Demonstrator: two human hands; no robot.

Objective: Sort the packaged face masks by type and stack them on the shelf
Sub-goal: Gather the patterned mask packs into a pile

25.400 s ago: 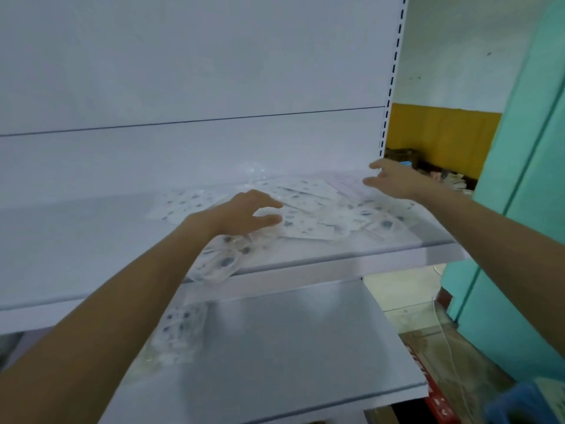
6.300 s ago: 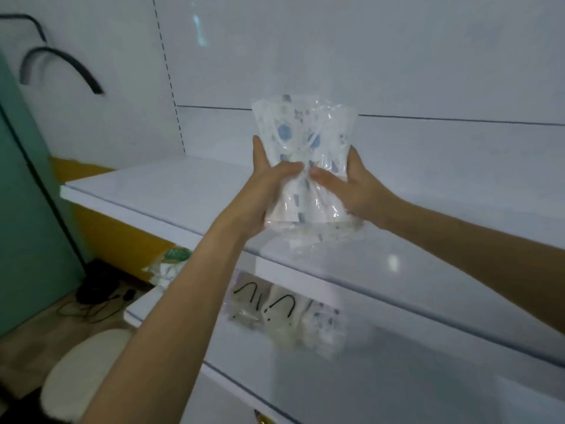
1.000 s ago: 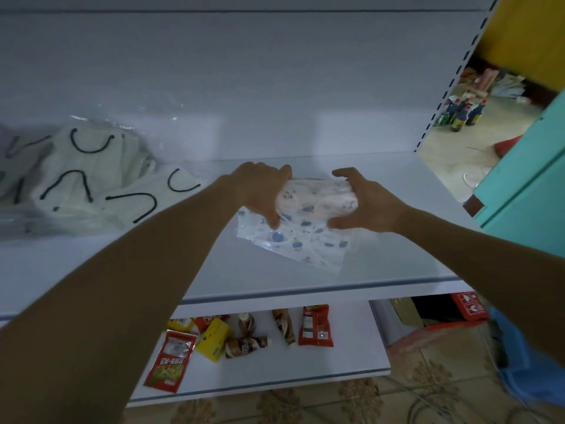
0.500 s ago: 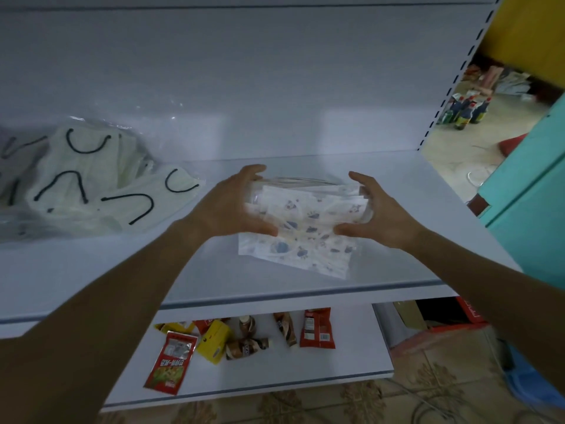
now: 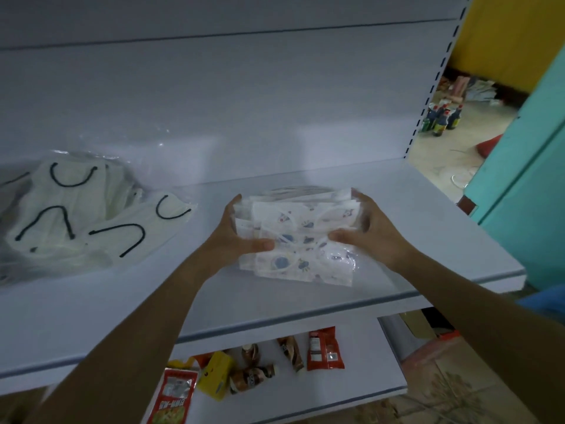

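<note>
A stack of packaged white masks with small blue prints (image 5: 301,240) lies on the right half of the white shelf (image 5: 428,221). My left hand (image 5: 237,237) grips the stack's left side, thumb on top near the front. My right hand (image 5: 371,234) grips its right side the same way. A loose pile of packaged cream masks with black ear loops (image 5: 79,215) lies at the shelf's left end, apart from both hands.
The lower shelf (image 5: 360,381) holds several snack packets (image 5: 324,348) and a yellow box (image 5: 215,373). A teal panel (image 5: 532,179) stands to the right. Bottles (image 5: 440,117) stand on the floor beyond the shelf's right upright.
Both hands have squeezed the printed masks into a tidier stack and shifted their grip to its two sides. The cream pile has not moved.
</note>
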